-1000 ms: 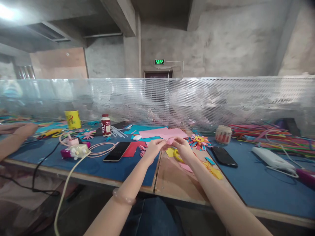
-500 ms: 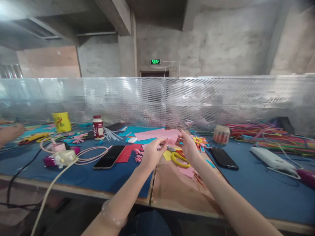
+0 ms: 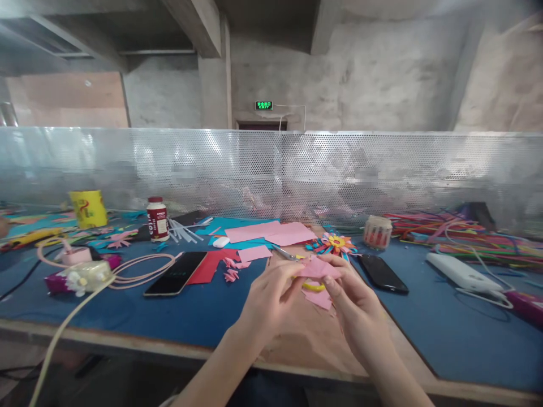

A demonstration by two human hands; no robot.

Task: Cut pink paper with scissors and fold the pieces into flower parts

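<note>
A small piece of pink paper (image 3: 319, 268) was held up between both hands, over the middle of the bench (image 3: 305, 346). The left hand (image 3: 268, 291) had its fingers pinching the paper's left side, their tips partly hidden. The right hand (image 3: 358, 299) pinched the right side, its thumb on the near face. Whether the paper was folded could not be told for certain.

Handling it well, in my judgement, called for a light grip near the edges, since thin paper like this would likely have crumpled under hard squeezing. Steady thumbs and an even pull from both sides would have kept it square; any crease would probably have come out crisper if pressed from its middle outward.

The yellow-handled scissors (image 3: 314, 286) lay just below the hands in the view, partly covered by them, so keeping the wrists high seemed wise. A finished-looking paper flower (image 3: 335, 243) lay just beyond the right hand, close enough that a wide sweep might have knocked it.
</note>
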